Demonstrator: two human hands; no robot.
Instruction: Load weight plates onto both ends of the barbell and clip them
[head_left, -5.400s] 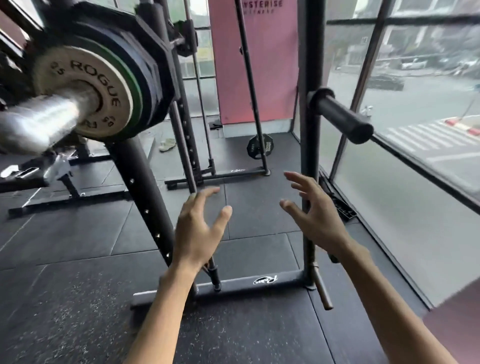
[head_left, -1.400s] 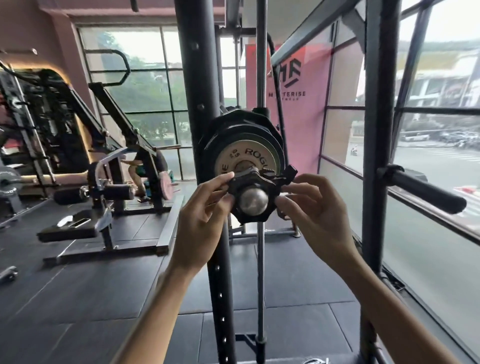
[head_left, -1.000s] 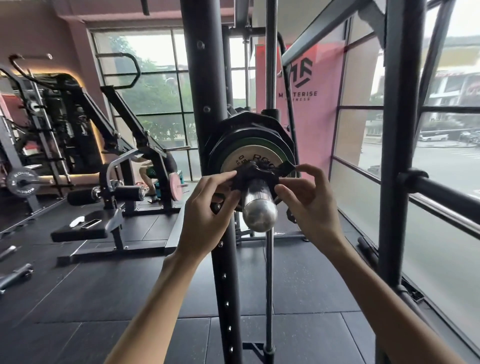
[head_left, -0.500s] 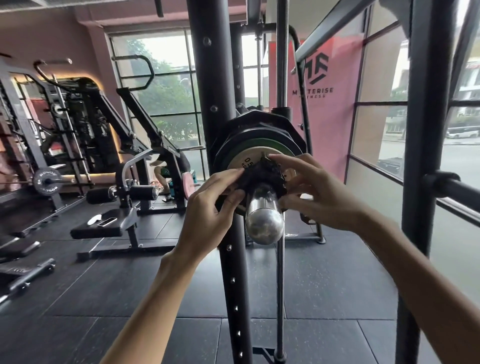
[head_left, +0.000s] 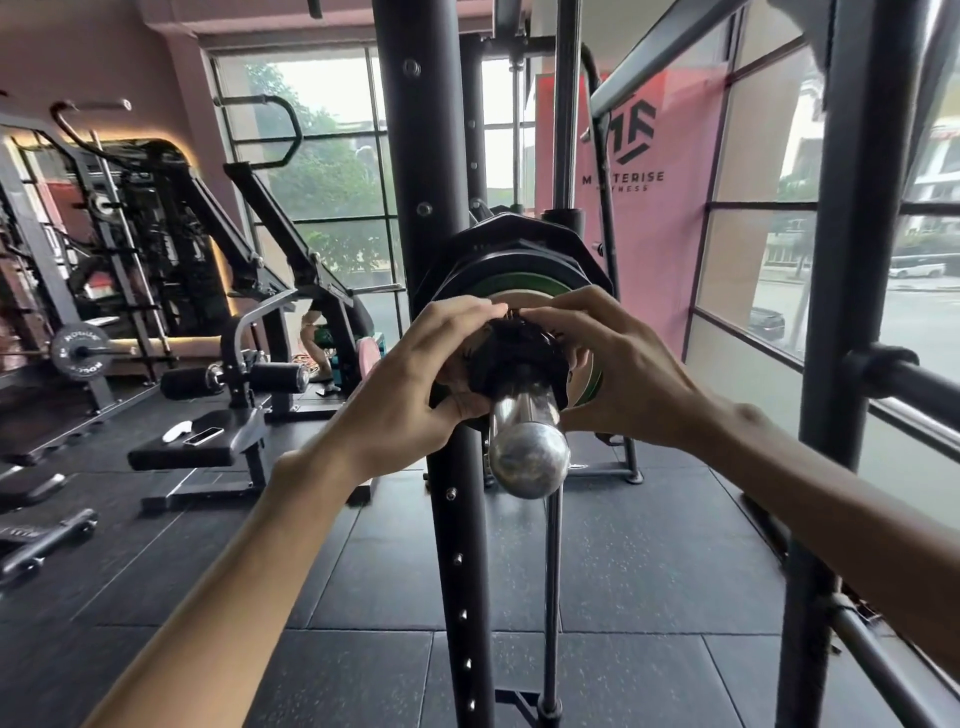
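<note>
The chrome barbell sleeve points straight at me at centre frame. Behind it sit stacked weight plates: large black ones, a green-rimmed one and a small pale one. A black clip collar rings the sleeve right against the plates. My left hand grips the collar from the left, fingers curled over its top and thumb under it. My right hand grips it from the right, fingers arched over the top so that both sets of fingertips meet. Most of the collar is hidden by my fingers.
A black rack upright stands just left of the plates, another upright at right with a horizontal storage peg. A bench with small items and other gym machines fill the left. Windows lie behind and right.
The collar slid along the sleeve up to the plates. My hands have closed tighter over it, both sets of fingers now covering its top, and its lever is no longer seen sticking out.
</note>
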